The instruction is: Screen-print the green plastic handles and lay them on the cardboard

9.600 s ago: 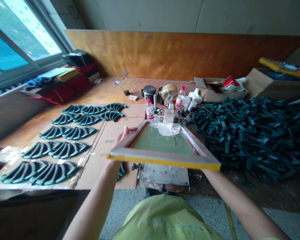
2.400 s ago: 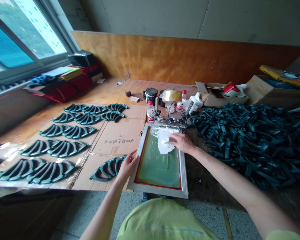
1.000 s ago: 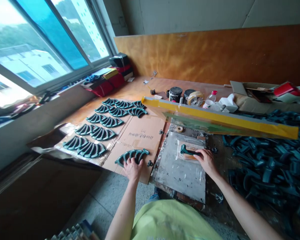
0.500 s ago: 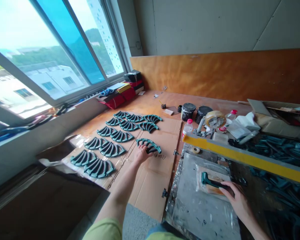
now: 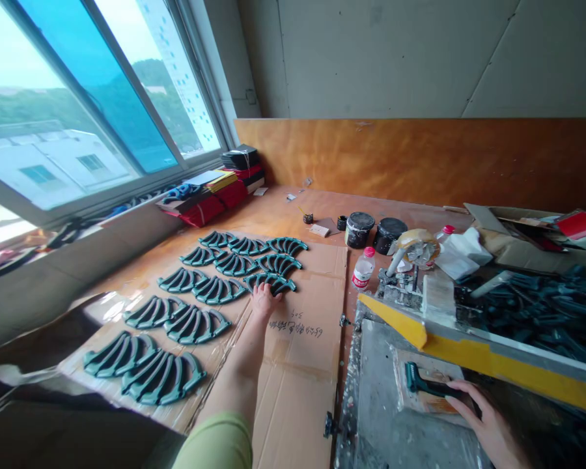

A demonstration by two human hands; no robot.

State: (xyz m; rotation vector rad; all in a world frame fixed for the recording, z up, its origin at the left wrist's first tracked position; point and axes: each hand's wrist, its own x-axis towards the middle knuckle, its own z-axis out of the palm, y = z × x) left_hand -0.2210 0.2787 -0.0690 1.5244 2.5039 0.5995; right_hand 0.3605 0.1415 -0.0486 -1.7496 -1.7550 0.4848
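My left hand (image 5: 265, 301) is closed on the near edge of a fanned row of dark green razor-shaped handles (image 5: 284, 284), which lies on the cardboard sheet (image 5: 303, 365). Its fingertips are partly hidden among the pieces. More fans of the same handles (image 5: 198, 324) cover the left side of the cardboard. On the right, my right hand (image 5: 486, 413) grips a single dark green razor-shaped handle (image 5: 432, 387) by its dark shaft, its wide head pointing left. That handle is over a small plastic-wrapped pad (image 5: 401, 371) on a grey, stained board (image 5: 376, 391).
A yellow-taped bar (image 5: 488, 358) separates the grey board from a heap of dark green parts (image 5: 542, 312). Black-lidded tubs (image 5: 360, 229), a red-capped bottle (image 5: 364, 268) and a tape roll (image 5: 417, 244) stand behind. Black clips (image 5: 329, 425) sit along the cardboard's right edge.
My left hand has slid the fanned row away from me and left, up against the other fans. My right hand keeps its hold on the single handle. The view has shifted right.
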